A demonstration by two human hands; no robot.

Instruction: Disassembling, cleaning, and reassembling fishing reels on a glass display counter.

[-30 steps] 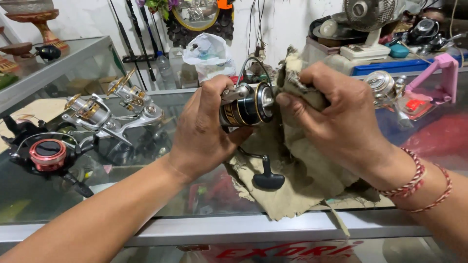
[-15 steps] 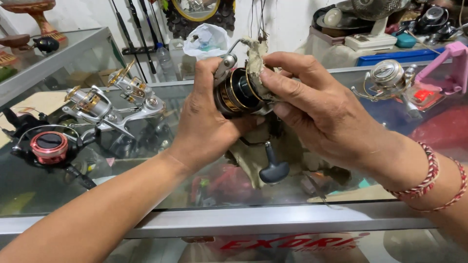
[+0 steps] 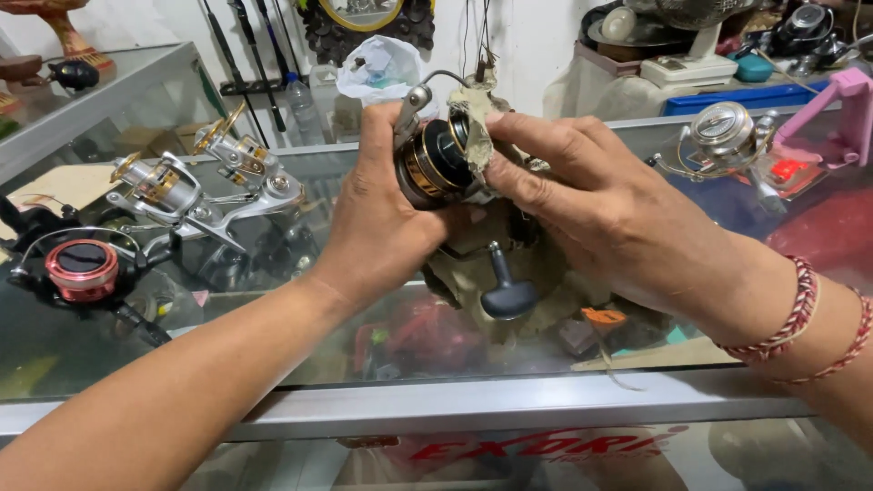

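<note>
Far left on the glass bench (image 3: pixel 273 364): a black fishing reel with a red spool (image 3: pixel 80 266) is lying flat. Just right of it and further back, two silver-and-gold spinning reels (image 3: pixel 195 186) are resting side by side on the glass.

Centre: the left hand (image 3: pixel 382 218) is gripping a black-and-gold spinning reel (image 3: pixel 435 164) from the left, with the fingers wrapping around its body and holding it up above the bench. The reel's black handle knob (image 3: pixel 509 295) is hanging down below the hands. The right hand (image 3: pixel 591 205) is closing on the same reel from the right, pinching a tan cloth (image 3: pixel 475 127) against the spool — fingers clamped on the cloth and reel together. More of the cloth is trailing down behind the knob toward the glass.

Right of the hands: red-and-white cord bracelets (image 3: pixel 800 314) are sitting on the right wrist. Further back on the bench, a silver reel (image 3: pixel 723 132) is lying beside a pink stand (image 3: pixel 841 114) — the two are near each other; whether they are touching cannot be told.
</note>
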